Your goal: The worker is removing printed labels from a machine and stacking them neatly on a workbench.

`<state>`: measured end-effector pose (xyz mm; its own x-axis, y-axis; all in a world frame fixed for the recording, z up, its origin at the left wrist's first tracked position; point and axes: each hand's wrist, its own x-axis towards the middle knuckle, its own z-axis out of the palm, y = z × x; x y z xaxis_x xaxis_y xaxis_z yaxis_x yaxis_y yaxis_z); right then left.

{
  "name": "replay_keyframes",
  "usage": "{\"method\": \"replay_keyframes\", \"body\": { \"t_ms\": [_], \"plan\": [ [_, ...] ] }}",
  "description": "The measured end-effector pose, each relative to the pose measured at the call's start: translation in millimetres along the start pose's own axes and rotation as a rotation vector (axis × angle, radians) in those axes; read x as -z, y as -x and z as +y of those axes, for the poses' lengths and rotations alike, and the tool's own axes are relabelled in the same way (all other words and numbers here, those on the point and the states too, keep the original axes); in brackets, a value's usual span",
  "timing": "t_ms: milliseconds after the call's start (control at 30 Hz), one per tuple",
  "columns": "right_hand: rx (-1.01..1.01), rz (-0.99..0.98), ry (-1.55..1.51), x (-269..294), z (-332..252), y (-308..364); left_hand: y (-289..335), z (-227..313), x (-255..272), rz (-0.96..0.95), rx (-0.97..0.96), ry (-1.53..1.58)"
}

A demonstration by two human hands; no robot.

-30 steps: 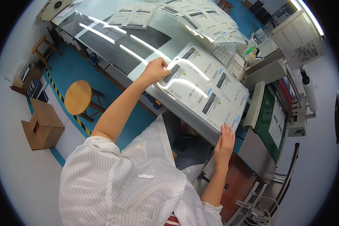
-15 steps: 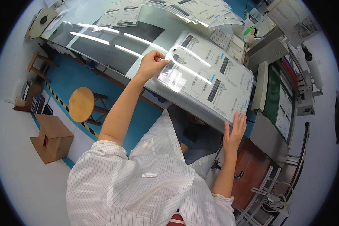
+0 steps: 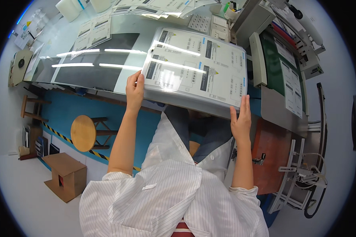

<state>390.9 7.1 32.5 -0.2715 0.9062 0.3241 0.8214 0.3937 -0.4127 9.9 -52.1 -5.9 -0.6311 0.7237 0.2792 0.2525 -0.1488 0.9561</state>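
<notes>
A thick stack of large glossy white printed sheets (image 3: 197, 67) lies at the near edge of a long grey glass-topped table (image 3: 103, 67). My left hand (image 3: 135, 91) grips the stack's near left corner, thumb on top. My right hand (image 3: 240, 117) presses flat against the stack's near right corner, fingers pointing up along the edge. I wear a white striped coat, and my legs show below the table edge.
More printed sheets (image 3: 93, 29) lie further back on the table. A machine with a green surface (image 3: 284, 75) stands to the right, beside a brown cabinet (image 3: 269, 154). A round wooden stool (image 3: 84, 132) and a cardboard box (image 3: 65, 175) stand on the floor at the left.
The view has swung so that the table lies squarer in front of me. Both hands stay on the stack, which now lies straighter along the table edge; my right hand sits higher on its corner.
</notes>
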Motion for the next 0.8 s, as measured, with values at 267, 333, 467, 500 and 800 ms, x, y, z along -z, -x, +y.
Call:
{"method": "replay_keyframes", "body": {
  "t_ms": [267, 333, 467, 500, 800],
  "plan": [
    [-0.013, 0.072, 0.003, -8.1, 4.1, 4.4, -2.4, -4.8, 0.9, 0.057, 0.018, 0.014],
    [0.002, 0.098, 0.017, -8.0, 5.2, 5.6, -0.9, -8.5, 7.8, 0.031, 0.143, 0.110],
    [0.000, 0.104, 0.038, -9.9, 7.3, 6.4, -3.1, -5.1, 16.3, 0.048, 0.209, 0.108],
    [0.015, 0.109, 0.036, -12.4, 7.1, 5.2, -5.7, -6.4, 17.3, 0.101, 0.176, 0.079],
    [0.032, 0.196, 0.040, -12.3, 11.3, 6.1, -28.0, -13.1, -18.8, 0.009, 0.003, -0.548]
  ]
}}
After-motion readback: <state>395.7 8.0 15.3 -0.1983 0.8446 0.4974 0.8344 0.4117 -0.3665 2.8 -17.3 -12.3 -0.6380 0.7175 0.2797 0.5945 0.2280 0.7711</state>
